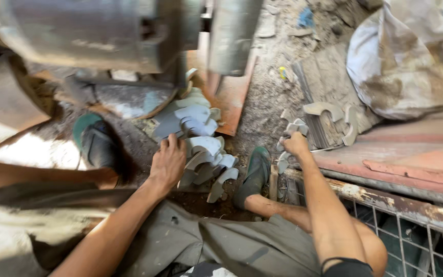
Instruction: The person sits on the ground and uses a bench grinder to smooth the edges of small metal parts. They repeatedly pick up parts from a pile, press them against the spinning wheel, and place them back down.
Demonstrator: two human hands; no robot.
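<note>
Seated person, viewed from above, legs apart on a dirt floor [267, 97] littered with scrap.

Left hand [167, 164]: lowered onto a pile of curved grey metal pieces [201, 149] lying on the floor between the feet. Fingers are bent over the edge of one piece in the pile; the hand is in contact with it, but whether it is fully gripped cannot be told.

Right hand [296, 143]: closed around a small bunch of the same curved pieces [293, 128], held just above the edge of a rusty red metal table [411, 154] at the right. More curved pieces [334, 120] lie loose on the corner of that table, just beyond the hand.

Feet: both in green sandals, the left sandal [96, 141] beside the pile, the right sandal [255, 172] between the pile and the table edge.

Surroundings: a blurred grey machine body [103, 31] overhangs the top of the view. A flat rusty plate [229, 95] lies on the floor behind the pile. A dirty white sack [406, 56] rests at upper right. A wire mesh panel [401, 241] sits below the table edge
</note>
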